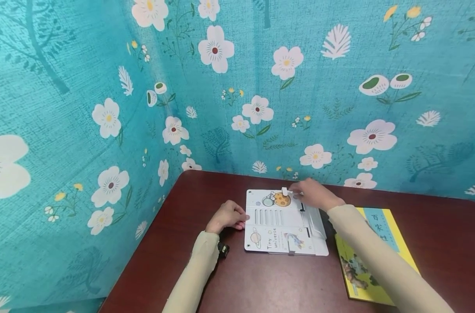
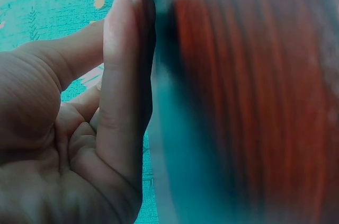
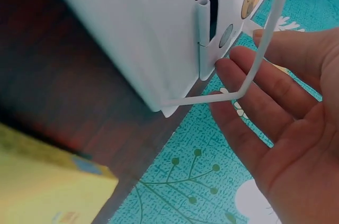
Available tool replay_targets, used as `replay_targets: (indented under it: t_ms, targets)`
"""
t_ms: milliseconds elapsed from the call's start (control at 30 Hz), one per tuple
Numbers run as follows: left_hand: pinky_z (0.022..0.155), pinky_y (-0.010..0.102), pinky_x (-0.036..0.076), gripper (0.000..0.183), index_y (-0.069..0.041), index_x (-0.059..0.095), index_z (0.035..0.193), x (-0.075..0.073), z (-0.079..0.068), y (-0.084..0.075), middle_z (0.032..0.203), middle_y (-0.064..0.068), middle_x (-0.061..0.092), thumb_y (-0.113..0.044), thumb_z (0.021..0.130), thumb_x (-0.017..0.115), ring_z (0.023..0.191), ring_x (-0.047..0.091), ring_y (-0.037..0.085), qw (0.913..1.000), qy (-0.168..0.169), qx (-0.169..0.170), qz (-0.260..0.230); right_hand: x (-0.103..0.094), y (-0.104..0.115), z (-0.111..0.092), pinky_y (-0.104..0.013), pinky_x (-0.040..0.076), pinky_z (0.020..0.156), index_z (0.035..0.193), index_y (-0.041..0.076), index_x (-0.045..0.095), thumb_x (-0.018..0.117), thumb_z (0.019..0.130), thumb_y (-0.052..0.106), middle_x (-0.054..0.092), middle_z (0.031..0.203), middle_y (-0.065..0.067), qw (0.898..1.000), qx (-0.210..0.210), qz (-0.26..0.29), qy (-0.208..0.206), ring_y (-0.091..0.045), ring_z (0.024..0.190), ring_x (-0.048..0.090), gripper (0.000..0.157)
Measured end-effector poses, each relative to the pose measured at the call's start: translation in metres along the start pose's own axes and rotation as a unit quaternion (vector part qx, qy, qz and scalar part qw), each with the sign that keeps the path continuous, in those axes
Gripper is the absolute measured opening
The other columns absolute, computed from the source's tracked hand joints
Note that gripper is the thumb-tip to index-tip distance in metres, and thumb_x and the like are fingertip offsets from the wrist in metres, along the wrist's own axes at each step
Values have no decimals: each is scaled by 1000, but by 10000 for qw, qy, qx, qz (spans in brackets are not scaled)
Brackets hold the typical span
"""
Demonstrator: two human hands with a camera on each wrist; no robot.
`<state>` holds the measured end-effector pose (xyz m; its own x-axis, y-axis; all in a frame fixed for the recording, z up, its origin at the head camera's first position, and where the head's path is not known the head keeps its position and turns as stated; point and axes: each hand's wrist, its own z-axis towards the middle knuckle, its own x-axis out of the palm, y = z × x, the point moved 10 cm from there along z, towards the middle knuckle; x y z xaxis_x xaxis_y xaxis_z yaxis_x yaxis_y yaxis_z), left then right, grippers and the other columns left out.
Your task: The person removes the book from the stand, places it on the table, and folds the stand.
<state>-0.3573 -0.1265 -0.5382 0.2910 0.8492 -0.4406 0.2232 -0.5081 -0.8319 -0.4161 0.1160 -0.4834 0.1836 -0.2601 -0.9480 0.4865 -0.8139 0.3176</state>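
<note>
A white book stand (image 1: 294, 217) printed with planets and "Tiny universe" lies on the dark red table. My left hand (image 1: 227, 215) pinches its left edge, thumb above and fingers beneath. In the left wrist view, a fingertip (image 2: 130, 1) meets a thin strip of the stand. At the stand's far right corner, my right hand (image 1: 316, 193) pinches a small white page clip (image 1: 285, 191) between thumb and index finger. A bent white wire (image 3: 239, 95) crosses in front of the right fingers in the right wrist view; the other fingers are loosely bent.
To the right of the stand, a yellow and blue book (image 1: 382, 230) lies partly under the right forearm. A teal flowered cloth (image 1: 237, 87) hangs behind and left of the table (image 1: 261, 287). Something small and black (image 1: 223, 250) sits at the left wrist.
</note>
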Motion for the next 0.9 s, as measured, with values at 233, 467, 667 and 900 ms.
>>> replay_targets:
  t_ms: [233, 467, 667, 900]
  targets:
    - [57, 22, 60, 16, 4, 74, 101, -2, 1, 3, 72, 9, 69, -9, 94, 76, 56, 66, 9, 10000, -6, -36, 44, -3, 2, -13, -51, 59, 97, 127, 7, 74, 69, 96, 3, 77, 124, -11, 9998, -27, -37, -208, -32, 115, 72, 32]
    - [57, 22, 60, 16, 4, 75, 101, 0, 1, 3, 72, 8, 70, -10, 94, 76, 56, 66, 9, 9999, 12, -34, 146, -8, 4, -27, -52, 59, 94, 122, 6, 76, 70, 92, -1, 77, 120, -12, 9985, -117, -139, -513, -32, 112, 72, 31]
    - [57, 22, 60, 16, 4, 75, 102, 1, 1, 3, 71, 8, 70, -10, 94, 76, 55, 66, 9, 9999, -9, -34, 139, -12, -1, -38, -54, 58, 97, 122, 6, 75, 74, 91, 4, 76, 121, -13, 9969, 51, -238, -752, -33, 113, 71, 31]
    - [58, 22, 60, 16, 5, 75, 101, 0, -1, 2, 71, 8, 69, -9, 94, 76, 56, 66, 9, 10000, 11, -37, 90, -13, -3, -48, -55, 57, 96, 119, 6, 76, 80, 88, 9, 73, 117, -15, 9928, 193, -411, -1110, -34, 111, 68, 31]
